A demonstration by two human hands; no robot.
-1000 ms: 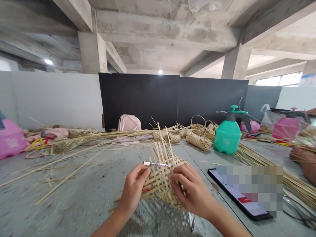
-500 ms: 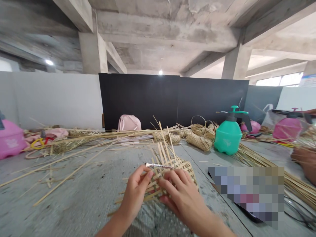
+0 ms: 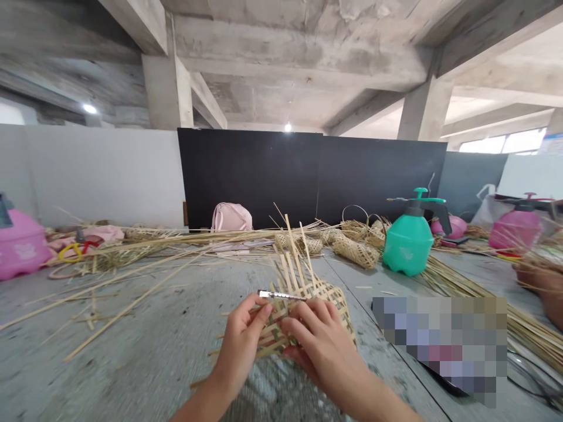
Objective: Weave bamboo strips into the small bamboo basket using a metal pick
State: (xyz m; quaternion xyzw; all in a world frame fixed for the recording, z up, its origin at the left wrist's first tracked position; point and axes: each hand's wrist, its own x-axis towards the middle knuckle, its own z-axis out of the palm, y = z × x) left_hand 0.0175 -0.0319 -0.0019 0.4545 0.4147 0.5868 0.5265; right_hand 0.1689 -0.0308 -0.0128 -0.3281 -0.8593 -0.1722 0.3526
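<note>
A half-woven bamboo basket (image 3: 328, 299) with loose strips sticking up sits low in the middle, over a grey table (image 3: 145, 346). A metal hair clip (image 3: 281, 295) is clamped across its upper strips. My left hand (image 3: 241, 343) grips the basket's left side, thumb and fingers pinched on the weave just under the clip. My right hand (image 3: 319, 346) lies over the front of the basket, fingers curled onto the strips.
Loose bamboo strips (image 3: 132, 258) litter the table. A green spray bottle (image 3: 407, 243) and small woven baskets (image 3: 354, 252) stand behind, pink sprayers (image 3: 20, 246) at both sides. A phone lies at the right (image 3: 440, 337). Another person's hand (image 3: 543, 284) works at the far right.
The basket has tipped down and to the right. My right hand slid left across its front, closer to my left hand. The view lifted slightly.
</note>
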